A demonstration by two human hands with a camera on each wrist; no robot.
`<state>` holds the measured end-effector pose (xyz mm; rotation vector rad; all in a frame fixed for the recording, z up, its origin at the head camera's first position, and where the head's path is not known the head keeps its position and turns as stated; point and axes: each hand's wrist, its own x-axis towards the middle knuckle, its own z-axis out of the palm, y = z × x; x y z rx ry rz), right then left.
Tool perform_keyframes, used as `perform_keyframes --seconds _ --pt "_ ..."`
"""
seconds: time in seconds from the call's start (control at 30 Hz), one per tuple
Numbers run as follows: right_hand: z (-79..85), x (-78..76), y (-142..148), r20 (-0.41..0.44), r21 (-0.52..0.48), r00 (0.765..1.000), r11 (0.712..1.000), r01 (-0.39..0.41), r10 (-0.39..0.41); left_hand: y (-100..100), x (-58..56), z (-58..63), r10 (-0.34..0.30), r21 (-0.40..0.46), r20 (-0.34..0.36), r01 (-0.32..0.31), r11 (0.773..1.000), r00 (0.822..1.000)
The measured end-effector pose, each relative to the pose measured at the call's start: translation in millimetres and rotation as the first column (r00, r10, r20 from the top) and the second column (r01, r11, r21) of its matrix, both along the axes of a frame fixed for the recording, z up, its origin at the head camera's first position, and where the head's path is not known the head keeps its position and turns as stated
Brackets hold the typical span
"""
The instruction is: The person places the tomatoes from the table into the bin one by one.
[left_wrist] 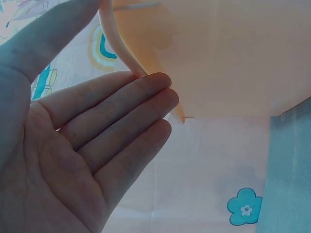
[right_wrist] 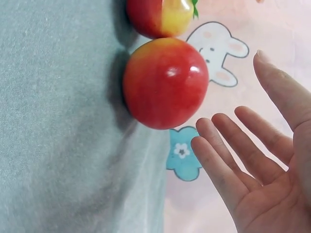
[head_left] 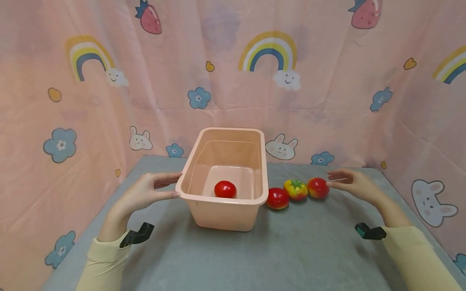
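Note:
My left hand [head_left: 151, 190] is at the left side of a pale pink plastic bin [head_left: 222, 212], with extended fingers [left_wrist: 131, 104] touching its rim. Inside that bin lies one shiny red round fruit [head_left: 225, 189]. To its right, three more fruits sit in a row on the table: a red one [head_left: 278, 198] close to the bin wall, a yellow-and-red one with a green leafy top [head_left: 295, 190], and a red one with a yellowish patch [right_wrist: 165, 83]. Beside this last fruit hovers my right hand [head_left: 349, 184], its fingers [right_wrist: 250, 148] spread and holding nothing.
A grey cloth covers the table [head_left: 291, 254]. Behind and at the sides hangs a pink curtain [head_left: 233, 105] printed with rainbows, rabbits and flowers. Each wrist carries a dark camera mount, such as the left mount [head_left: 137, 235].

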<state>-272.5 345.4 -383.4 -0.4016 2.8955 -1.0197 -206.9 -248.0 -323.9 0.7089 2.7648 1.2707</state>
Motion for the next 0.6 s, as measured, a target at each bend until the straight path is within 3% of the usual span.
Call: perform_keyframes --seconds 0.6 --pt "-24.5 -14.5 2 0.083 -0.018 0.996 1.000 0.025 -0.023 -1 -0.6 -0.6 -0.001 0.000 0.004 0.001 1.000 1.000"
